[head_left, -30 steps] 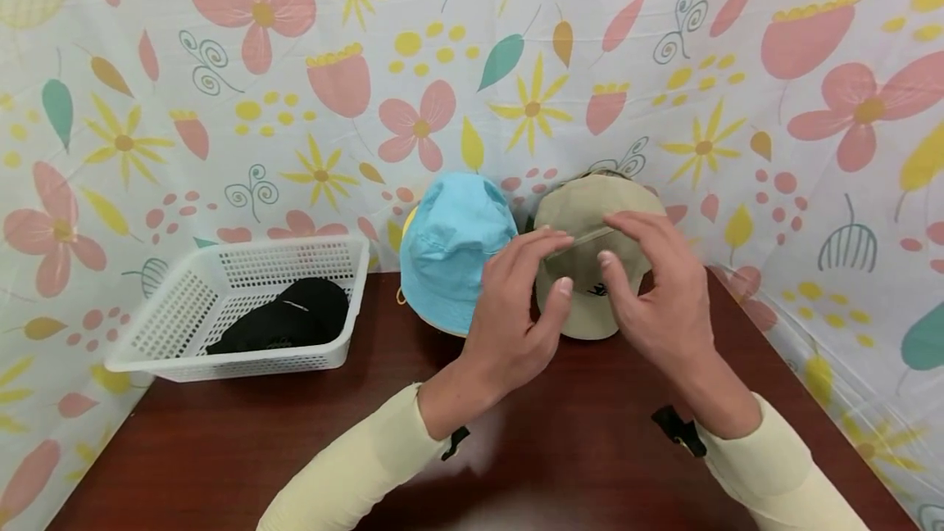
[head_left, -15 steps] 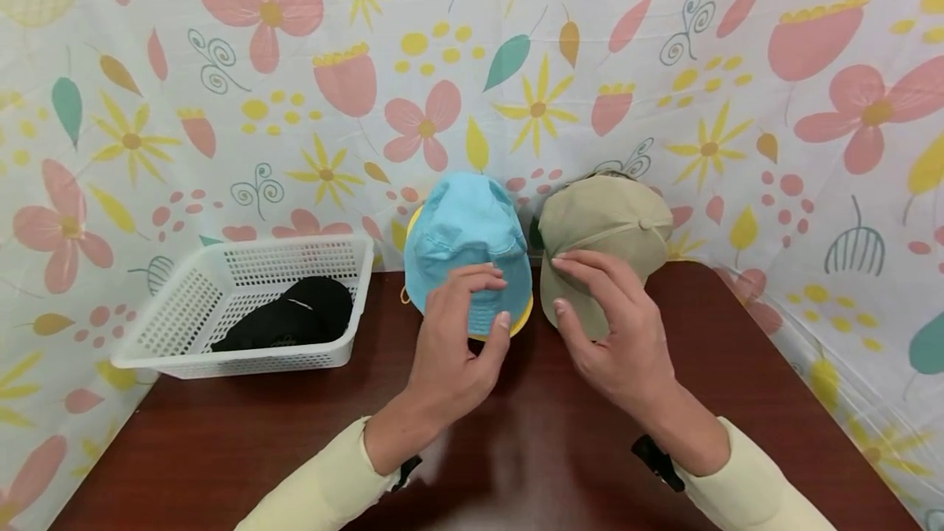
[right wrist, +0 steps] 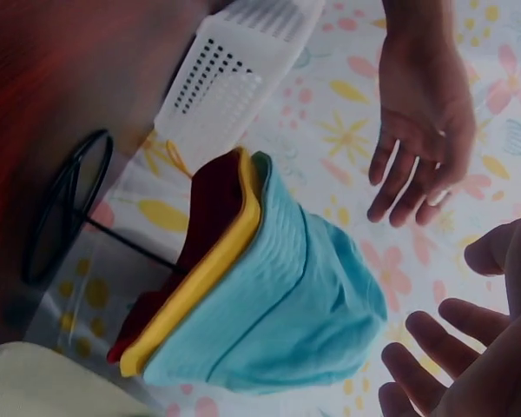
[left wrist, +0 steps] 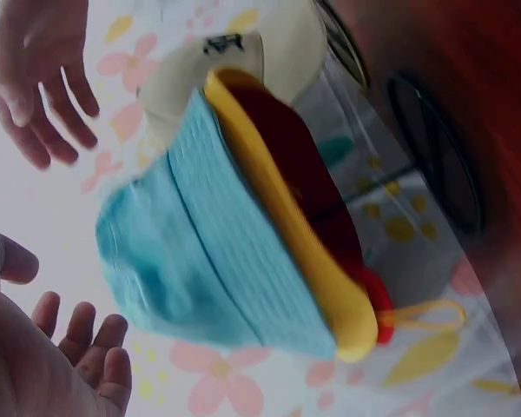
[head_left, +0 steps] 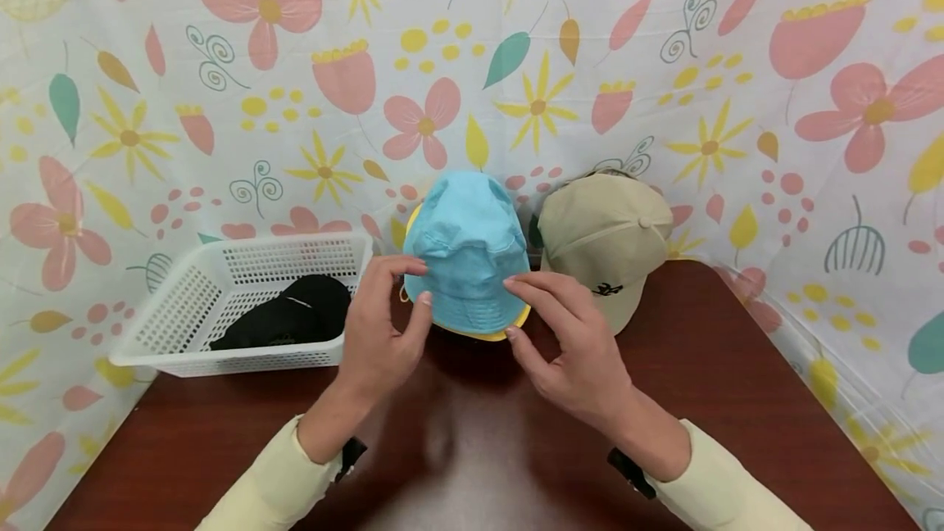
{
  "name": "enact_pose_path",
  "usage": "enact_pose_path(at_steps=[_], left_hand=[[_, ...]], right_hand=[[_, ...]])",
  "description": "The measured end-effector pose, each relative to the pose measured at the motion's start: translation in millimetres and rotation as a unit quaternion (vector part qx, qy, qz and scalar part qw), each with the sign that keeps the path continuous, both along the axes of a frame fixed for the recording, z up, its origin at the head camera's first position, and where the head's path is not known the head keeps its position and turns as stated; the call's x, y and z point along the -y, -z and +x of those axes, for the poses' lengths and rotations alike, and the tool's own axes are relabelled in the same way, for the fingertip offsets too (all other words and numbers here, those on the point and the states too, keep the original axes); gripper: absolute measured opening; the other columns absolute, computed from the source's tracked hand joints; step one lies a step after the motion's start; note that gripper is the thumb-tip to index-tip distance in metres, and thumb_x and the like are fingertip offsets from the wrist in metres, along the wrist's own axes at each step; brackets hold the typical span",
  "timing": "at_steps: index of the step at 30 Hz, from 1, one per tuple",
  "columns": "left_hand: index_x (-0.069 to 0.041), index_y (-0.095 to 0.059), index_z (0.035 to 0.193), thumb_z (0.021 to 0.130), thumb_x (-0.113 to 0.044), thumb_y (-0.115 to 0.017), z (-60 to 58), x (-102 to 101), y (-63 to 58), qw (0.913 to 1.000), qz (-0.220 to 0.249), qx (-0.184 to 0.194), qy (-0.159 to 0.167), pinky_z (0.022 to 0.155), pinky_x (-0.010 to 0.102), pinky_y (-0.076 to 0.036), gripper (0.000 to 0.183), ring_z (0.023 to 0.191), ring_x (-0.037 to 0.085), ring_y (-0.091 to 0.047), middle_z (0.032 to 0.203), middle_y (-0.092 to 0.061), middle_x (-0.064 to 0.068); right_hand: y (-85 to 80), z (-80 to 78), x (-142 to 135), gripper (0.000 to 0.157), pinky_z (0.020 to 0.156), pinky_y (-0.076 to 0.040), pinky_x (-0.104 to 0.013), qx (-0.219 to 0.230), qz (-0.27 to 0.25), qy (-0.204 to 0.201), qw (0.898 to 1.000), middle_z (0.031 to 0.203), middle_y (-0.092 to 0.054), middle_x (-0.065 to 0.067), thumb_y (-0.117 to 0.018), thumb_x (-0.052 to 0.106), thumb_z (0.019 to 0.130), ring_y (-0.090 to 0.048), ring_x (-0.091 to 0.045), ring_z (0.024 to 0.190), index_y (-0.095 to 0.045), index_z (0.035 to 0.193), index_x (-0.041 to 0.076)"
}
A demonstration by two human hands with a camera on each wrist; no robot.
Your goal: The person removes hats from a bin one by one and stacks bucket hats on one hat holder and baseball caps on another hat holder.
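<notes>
A light-blue bucket hat [head_left: 472, 248] sits at the back middle, over a yellow hat [left wrist: 286, 217] and a dark-red one [right wrist: 213, 213], stacked on a black wire stand [left wrist: 434, 152]. My left hand [head_left: 379, 338] is at the left of the blue hat, fingers loosely bent, nothing held. On the other side my right hand [head_left: 578, 351] is just as loose, its fingertips overlapping the brim's right edge in the head view. Both wrist views show a gap between the fingers and the blue hat. A beige cap [head_left: 608, 228] with a dark emblem stands to the right.
At the left stands a white perforated basket [head_left: 243, 363] with a black cap [head_left: 291, 318] inside. The dark-red wooden table [head_left: 472, 465] meets a flower-printed curtain [head_left: 457, 47] behind the hats. A yellow cord loop [left wrist: 425, 313] hangs from the stacked hats.
Both hands have moved left, from in front of the beige cap to either side of the blue bucket hat, and now stand wider apart. The hats and basket have stayed in place.
</notes>
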State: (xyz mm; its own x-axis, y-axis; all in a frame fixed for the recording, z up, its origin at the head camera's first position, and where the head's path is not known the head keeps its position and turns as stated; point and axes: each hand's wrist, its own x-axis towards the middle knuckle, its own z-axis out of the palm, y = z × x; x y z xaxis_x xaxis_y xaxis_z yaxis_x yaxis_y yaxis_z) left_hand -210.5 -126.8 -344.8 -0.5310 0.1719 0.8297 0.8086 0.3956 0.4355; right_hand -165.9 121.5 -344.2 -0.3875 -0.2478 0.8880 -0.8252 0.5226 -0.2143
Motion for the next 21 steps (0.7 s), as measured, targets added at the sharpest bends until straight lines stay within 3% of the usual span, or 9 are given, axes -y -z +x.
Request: enact_pose_path(at_steps=[3, 7, 11, 21], left_hand=[[-0.002, -0.064, 0.122, 0.096, -0.006, -0.065, -4.5, 14, -1.9, 0.9997, -0.009, -0.001, -0.022, 0.090, 0.033, -0.049, 0.026, 0.103, 0.019, -0.060, 0.121, -0.064, 0.008], [-0.003, -0.066, 0.121, 0.097, -0.007, -0.066, -10.4, 31, -4.3, 0.9985, -0.021, 0.007, -0.050, 0.100, 0.043, -0.049, 0.024, 0.115, 0.024, -0.062, 0.120, -0.066, 0.009], [-0.005, -0.067, 0.120, 0.097, -0.006, -0.067, -17.7, 48, -5.0, 0.9963, -0.039, 0.023, -0.073, 0.098, 0.045, -0.048, 0.023, 0.113, 0.025, -0.062, 0.119, -0.067, 0.009], [-0.004, -0.067, 0.119, 0.098, -0.002, -0.066, -39.4, 100, -13.2, 0.9878, -0.059, 0.088, -0.114, 0.099, 0.050, -0.048, 0.021, 0.117, 0.029, -0.065, 0.118, -0.070, 0.009]], right_hand=[[-1.0, -1.1, 7, 0.038, 0.104, -0.044, -0.038, -0.007, -0.001, -0.010, 1.000, 0.128, -0.068, -0.016, -0.065, 0.024, 0.103, -0.062, -0.034, 0.117, -0.070, 0.133, 0.003], [-3.1, -3.5, 15, 0.037, 0.103, -0.045, -0.039, -0.019, -0.006, -0.020, 1.000, 0.126, -0.068, -0.016, -0.063, 0.025, 0.104, -0.063, -0.034, 0.114, -0.071, 0.132, 0.002], [-4.1, -5.3, 24, 0.036, 0.102, -0.046, -0.041, -0.025, -0.005, -0.029, 0.999, 0.125, -0.068, -0.017, -0.065, 0.021, 0.102, -0.064, -0.035, 0.113, -0.071, 0.132, 0.002], [-0.6, -13.4, 43, 0.051, 0.101, -0.050, -0.045, -0.001, 0.020, -0.047, 0.999, 0.128, -0.068, -0.013, -0.082, 0.008, 0.086, -0.064, -0.030, 0.116, -0.069, 0.135, 0.004]])
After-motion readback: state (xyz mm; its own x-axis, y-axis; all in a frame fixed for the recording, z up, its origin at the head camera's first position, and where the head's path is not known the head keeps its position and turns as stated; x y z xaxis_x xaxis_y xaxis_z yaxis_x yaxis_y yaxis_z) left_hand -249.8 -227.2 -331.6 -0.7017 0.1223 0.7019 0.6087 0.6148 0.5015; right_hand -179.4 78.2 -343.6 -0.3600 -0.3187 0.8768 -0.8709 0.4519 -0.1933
